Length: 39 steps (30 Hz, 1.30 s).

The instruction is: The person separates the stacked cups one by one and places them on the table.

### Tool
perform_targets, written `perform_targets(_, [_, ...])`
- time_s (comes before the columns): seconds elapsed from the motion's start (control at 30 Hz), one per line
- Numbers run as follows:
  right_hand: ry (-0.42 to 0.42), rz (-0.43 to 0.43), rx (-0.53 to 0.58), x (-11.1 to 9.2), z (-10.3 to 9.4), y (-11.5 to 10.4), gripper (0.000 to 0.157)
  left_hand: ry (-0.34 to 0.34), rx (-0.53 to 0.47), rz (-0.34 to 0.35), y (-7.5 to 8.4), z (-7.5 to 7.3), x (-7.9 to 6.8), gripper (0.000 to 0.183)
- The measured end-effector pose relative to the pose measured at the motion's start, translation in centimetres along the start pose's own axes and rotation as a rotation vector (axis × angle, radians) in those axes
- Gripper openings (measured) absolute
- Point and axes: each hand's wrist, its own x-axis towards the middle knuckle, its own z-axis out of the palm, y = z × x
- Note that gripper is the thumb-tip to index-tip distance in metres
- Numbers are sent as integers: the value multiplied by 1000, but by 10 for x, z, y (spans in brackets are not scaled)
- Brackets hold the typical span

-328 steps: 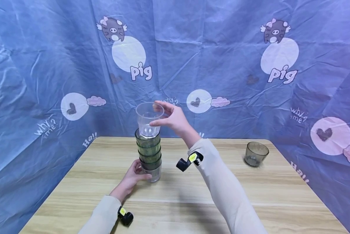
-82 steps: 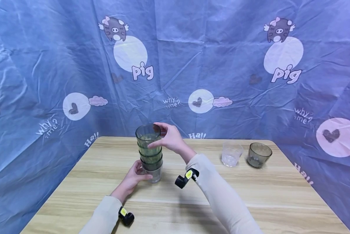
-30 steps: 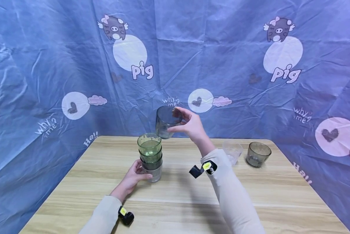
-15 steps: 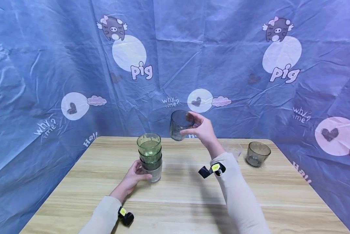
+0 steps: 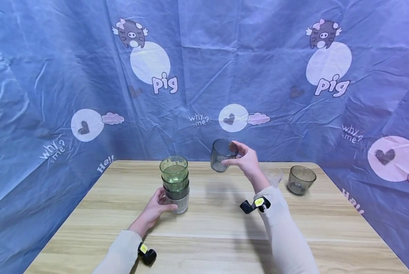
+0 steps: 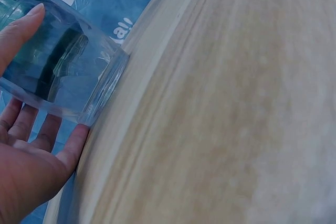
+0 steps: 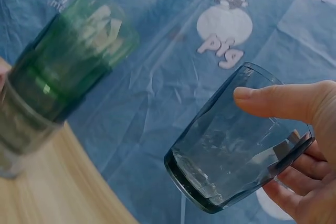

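My right hand (image 5: pixel 247 160) grips a smoky grey glass tumbler (image 5: pixel 221 158) by its side, held up above the table's far half; the right wrist view shows the thumb on one side of this tumbler (image 7: pixel 226 145) and fingers on the other. To the left stands a nested stack of tumblers (image 5: pixel 175 171), green at the top, darker below, with a clear tumbler (image 5: pixel 180 204) at the bottom. My left hand (image 5: pixel 155 207) holds that bottom tumbler, thumb in front and fingers behind. In the left wrist view, the clear tumbler (image 6: pixel 79 77) rests on the table between thumb and fingers.
A brownish smoky tumbler (image 5: pixel 301 180) stands at the table's far right. Beside it, a clear tumbler (image 5: pixel 275 176) is partly hidden behind my right forearm. The wooden table (image 5: pixel 204 243) ends at a blue printed curtain (image 5: pixel 204 68).
A clear tumbler went from the stack to the far right earlier. Then my right hand lifted the grey tumbler off the stack and carried it rightward, now lower. My left hand stays put.
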Motion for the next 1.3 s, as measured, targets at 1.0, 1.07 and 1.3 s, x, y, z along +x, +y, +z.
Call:
perform_targets(1.0, [175,154,-122,-15,-33,79,84,16,14,6,-1,0,-1,79])
perform_targets(1.07, [186,156,-162,-15,-34,83,84,17,16,6,-1,0,0,79])
perform_targets(1.3, [206,156,-198,-15,-36,100,85,18,11,8,-1,0,0,79])
